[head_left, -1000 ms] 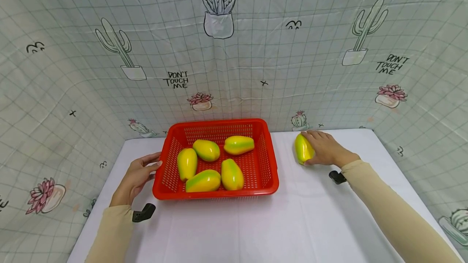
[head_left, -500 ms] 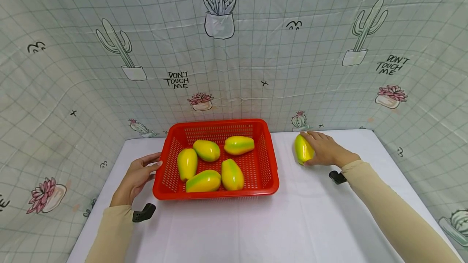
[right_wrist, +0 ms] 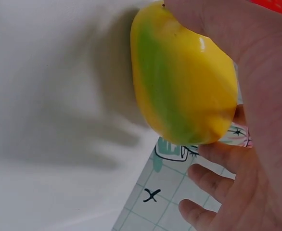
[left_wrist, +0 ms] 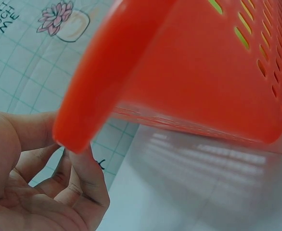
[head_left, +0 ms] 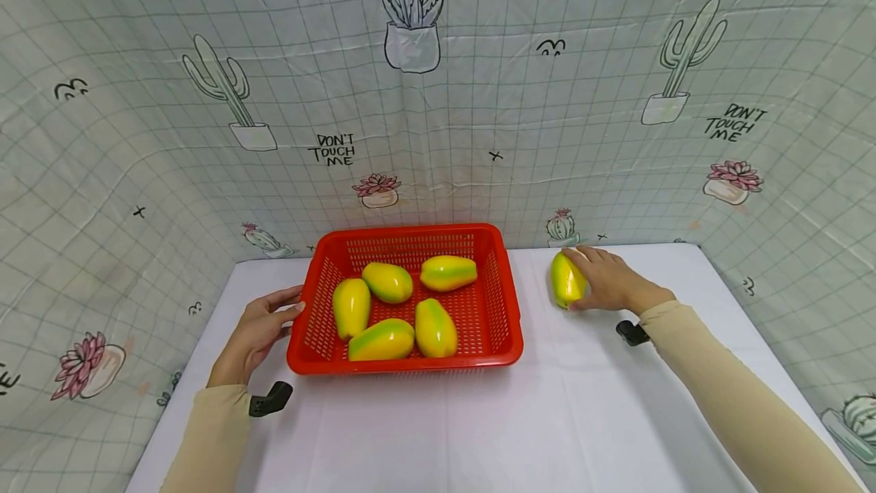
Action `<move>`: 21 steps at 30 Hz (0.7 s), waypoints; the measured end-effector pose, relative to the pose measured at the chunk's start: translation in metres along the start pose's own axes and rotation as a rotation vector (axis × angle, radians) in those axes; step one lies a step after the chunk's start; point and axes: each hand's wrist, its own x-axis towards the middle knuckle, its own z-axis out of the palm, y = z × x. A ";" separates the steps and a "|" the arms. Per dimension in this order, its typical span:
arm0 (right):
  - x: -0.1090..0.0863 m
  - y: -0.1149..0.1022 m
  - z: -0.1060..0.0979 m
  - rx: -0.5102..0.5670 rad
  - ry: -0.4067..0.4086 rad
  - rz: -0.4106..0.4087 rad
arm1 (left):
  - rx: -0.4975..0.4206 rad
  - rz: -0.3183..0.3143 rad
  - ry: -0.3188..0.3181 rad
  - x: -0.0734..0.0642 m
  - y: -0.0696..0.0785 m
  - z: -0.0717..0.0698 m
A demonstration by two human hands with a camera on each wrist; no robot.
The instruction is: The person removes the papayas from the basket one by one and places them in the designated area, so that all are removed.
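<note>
A red plastic basket with perforated walls holds several yellow-green papayas. My left hand is at its left end, thumb and fingertips pinching the rim, as the left wrist view shows from close by. Right of the basket, a single papaya lies on the white table. Over its right side my right hand grips it, the thumb at one end and fingers at the other. In the right wrist view this papaya shows a green streak, and some fingers extend past it.
The white-covered table meets a grid-patterned cloth backdrop with printed plants, which also rises on both sides. A black wrist camera sits at the left cuff, another black camera at the right.
</note>
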 end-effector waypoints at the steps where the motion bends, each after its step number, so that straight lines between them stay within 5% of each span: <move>1: 0.000 0.000 0.000 0.001 -0.001 0.002 | -0.001 -0.001 0.000 0.000 0.000 0.000; 21: 0.005 -0.018 -0.020 -0.015 0.084 -0.064 | -0.006 -0.014 -0.001 0.001 0.000 0.000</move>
